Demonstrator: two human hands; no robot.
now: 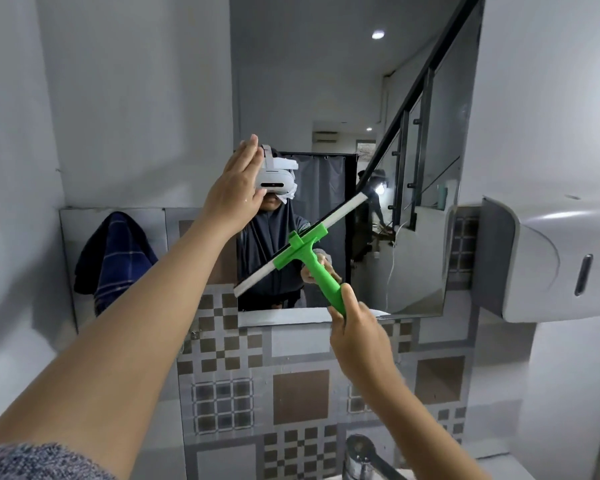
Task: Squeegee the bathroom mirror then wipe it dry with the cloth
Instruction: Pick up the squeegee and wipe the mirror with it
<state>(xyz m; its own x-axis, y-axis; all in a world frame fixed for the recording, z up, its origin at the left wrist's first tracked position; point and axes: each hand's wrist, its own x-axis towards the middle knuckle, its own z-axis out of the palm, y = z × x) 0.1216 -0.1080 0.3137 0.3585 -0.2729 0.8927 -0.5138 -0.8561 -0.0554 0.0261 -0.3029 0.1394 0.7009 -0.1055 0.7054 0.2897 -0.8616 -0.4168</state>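
The tall mirror (291, 81) hangs on the wall ahead and reflects a person wearing a headset. My right hand (355, 332) grips the handle of a green squeegee (307, 252). Its white blade lies tilted across the mirror's lower half, the left end low, the right end high. My left hand (234, 192) is flat with fingers together, held at the mirror's left edge; whether it touches the glass I cannot tell. A dark blue checked cloth (113, 256) hangs on the wall left of the mirror.
A white paper towel dispenser (548, 261) juts out from the wall at the right. A chrome tap (364, 459) stands at the bottom, below my right arm. Patterned brown and grey tiles (291, 386) cover the wall under the mirror.
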